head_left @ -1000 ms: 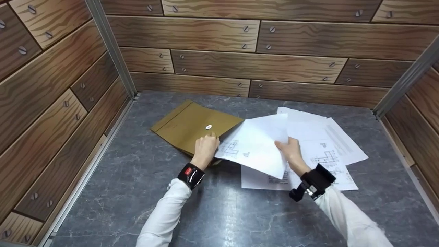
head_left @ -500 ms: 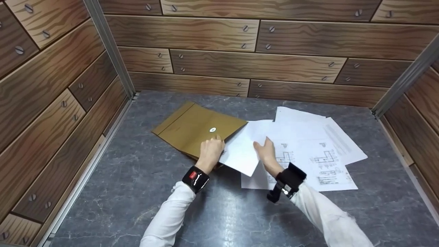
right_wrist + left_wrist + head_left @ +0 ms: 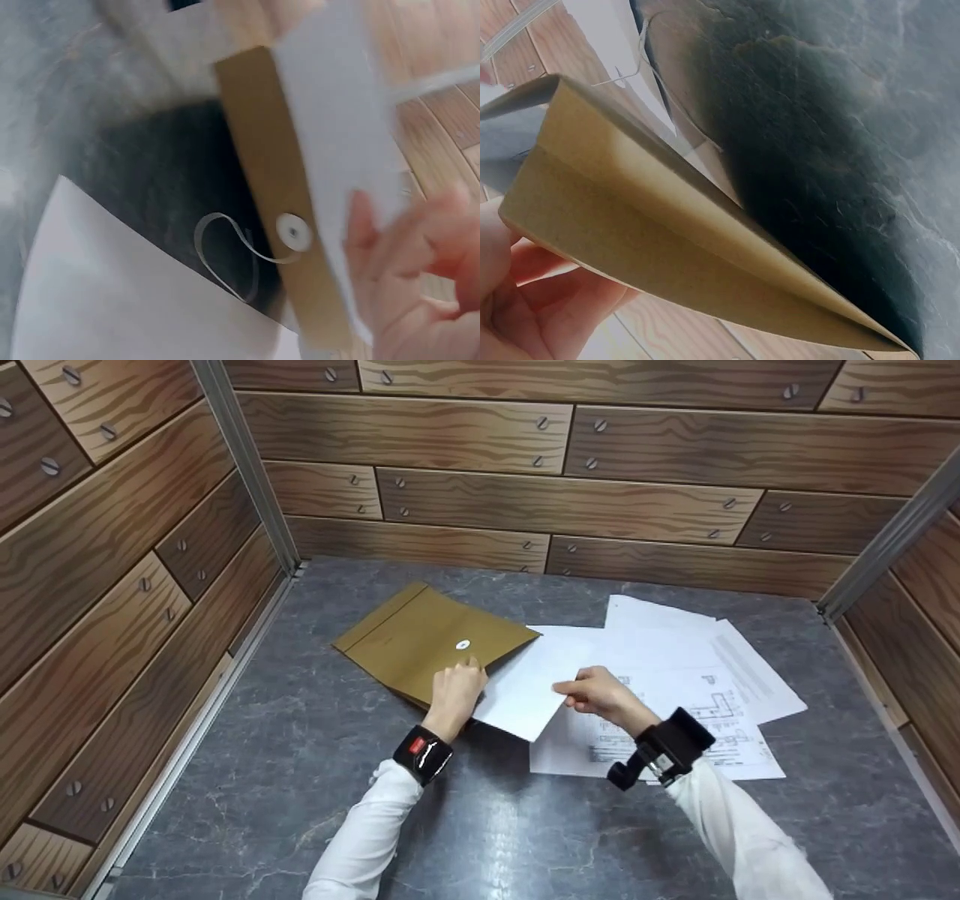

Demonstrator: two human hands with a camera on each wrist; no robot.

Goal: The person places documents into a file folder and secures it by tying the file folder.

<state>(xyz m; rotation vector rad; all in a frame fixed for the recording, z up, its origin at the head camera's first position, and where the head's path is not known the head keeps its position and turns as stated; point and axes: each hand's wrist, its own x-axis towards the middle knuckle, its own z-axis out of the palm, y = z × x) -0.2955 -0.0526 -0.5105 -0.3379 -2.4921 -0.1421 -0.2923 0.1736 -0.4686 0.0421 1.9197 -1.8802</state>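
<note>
A brown string-tie envelope [image 3: 420, 637] lies at the left, its mouth turned to the right and lifted. My left hand [image 3: 457, 690] grips its near edge by the mouth; the left wrist view shows the fingers [image 3: 562, 307] at the folded side gusset [image 3: 667, 225]. A white sheet of paper [image 3: 521, 690] sticks out of the mouth, its other end hidden inside. My right hand [image 3: 600, 694] pinches the sheet's right edge between thumb and fingers. In the right wrist view, a white button [image 3: 293, 232] with a loose string [image 3: 214, 217] sits on the flap.
Several printed sheets [image 3: 667, 652] with plan drawings lie overlapping on the dark marbled table [image 3: 540, 840], right of the envelope. Wood-patterned walls [image 3: 480, 495] stand at the back and both sides, with metal posts in the corners.
The sheet has slid left, deeper into the envelope. My right hand has moved left with it, opened along its edge, then turned to pinch it. The left hand stays on the envelope.
</note>
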